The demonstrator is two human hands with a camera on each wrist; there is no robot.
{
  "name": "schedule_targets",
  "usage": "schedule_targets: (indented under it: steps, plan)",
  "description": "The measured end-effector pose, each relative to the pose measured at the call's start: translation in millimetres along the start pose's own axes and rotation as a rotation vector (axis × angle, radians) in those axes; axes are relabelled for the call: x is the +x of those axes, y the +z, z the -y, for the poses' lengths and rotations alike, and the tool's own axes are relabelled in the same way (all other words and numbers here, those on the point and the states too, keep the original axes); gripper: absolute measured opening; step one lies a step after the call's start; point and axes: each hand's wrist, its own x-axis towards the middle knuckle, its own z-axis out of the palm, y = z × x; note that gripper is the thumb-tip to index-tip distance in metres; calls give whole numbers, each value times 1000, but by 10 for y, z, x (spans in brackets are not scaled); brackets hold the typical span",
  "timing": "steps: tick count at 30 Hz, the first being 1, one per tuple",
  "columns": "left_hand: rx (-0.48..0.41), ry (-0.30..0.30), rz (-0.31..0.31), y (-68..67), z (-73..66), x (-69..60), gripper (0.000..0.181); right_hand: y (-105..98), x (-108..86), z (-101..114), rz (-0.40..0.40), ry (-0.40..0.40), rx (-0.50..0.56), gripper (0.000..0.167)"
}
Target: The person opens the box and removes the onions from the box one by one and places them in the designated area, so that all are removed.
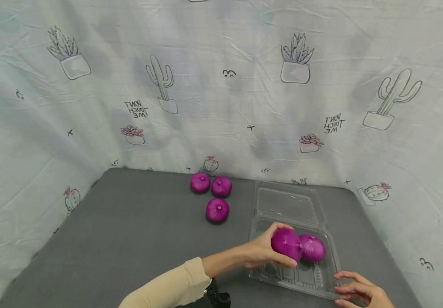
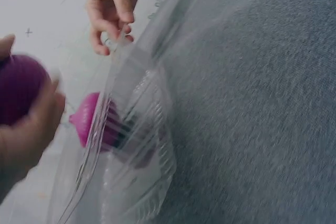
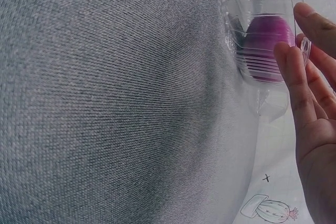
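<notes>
My left hand grips a purple onion above the clear plastic clamshell container, with thumb and fingers around its sides. A second purple onion lies in the container's base and overlaps the held one in the head view. At the right front corner, my right hand pinches the container's rim, its thumb and fingers on either side of the edge in the right wrist view. The left wrist view shows the held onion slightly blurred, apart from the onion inside the container.
Three more purple onions stand in a loose group on the grey tabletop, left of the container. Its open lid lies flat behind the base. A printed curtain encloses the back and sides.
</notes>
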Motion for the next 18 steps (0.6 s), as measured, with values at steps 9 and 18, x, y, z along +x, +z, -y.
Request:
schedule_targets:
  steps: [9,18]
  plan:
    - [352,158,-52,-148,-18,-69,54,12,-7,22,-23,43,-60,26]
    - [307,257,-25,-237,5,-96,37,3,-8,-11,-6,14,-37,27]
